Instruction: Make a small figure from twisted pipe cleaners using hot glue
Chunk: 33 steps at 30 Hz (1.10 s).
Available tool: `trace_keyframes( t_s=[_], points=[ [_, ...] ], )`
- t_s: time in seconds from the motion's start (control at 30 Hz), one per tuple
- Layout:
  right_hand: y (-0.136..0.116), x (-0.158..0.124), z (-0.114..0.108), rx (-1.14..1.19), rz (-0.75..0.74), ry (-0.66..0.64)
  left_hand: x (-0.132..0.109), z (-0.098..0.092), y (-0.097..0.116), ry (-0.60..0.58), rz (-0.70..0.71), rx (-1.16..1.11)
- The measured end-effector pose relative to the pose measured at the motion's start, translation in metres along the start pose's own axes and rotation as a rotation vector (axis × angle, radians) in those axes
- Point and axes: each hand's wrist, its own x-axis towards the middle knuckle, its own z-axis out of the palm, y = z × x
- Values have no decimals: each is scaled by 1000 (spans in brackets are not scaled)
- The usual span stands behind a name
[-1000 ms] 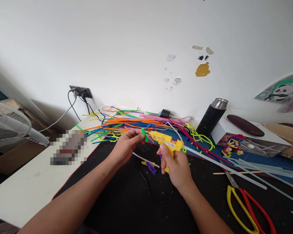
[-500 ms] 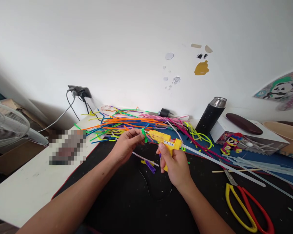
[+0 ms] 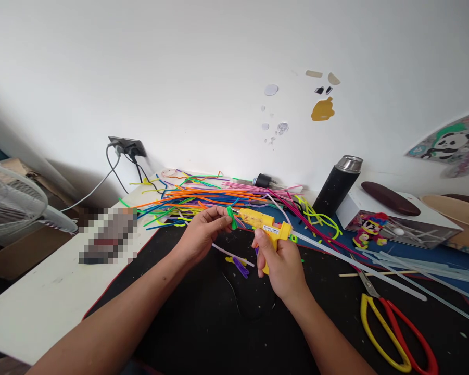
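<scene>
Left hand (image 3: 203, 235): While its thumb and fingers pinch a fuzzy green piece (image 3: 230, 216), we see it at nine o'clock from the glue gun.
Right hand (image 3: 286, 266): We have it wrapped around the handle of the yellow glue gun (image 3: 253, 216), thumb lying along the near side.
Nozzle: It points towards nine o'clock, right up at the green piece; we cannot tell whether they touch.
Glue stick (image 3: 359, 266): It juts from the back of the gun, reaching out between three and four o'clock.
Purple piece (image 3: 241, 267): We find it at seven o'clock from the gun, lying on the black mat (image 3: 203, 317) that covers part of the white surface (image 3: 50, 297).
Scissors (image 3: 369, 285): They lie at four o'clock, one handle yellow, the other red.
Pipe cleaners (image 3: 214, 194): We see a many-coloured heap at ten o'clock, near the wall.
Flask (image 3: 338, 186): Black, with a silvery top, it stands at two o'clock.
</scene>
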Motion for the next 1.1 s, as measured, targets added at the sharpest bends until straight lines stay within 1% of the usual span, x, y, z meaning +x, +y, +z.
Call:
trace_keyframes(
  t_s=[0.4, 0.73, 1.1],
  points=[
    [-4, -1, 1, 1, 15, 3, 0, 0, 2, 0, -1, -7],
    [3, 1, 1, -8, 28, -4, 1, 1, 5, 26, 41, 1],
    [4, 1, 1, -27, 25, -10, 2, 0, 5, 50, 43, -3]
  ],
)
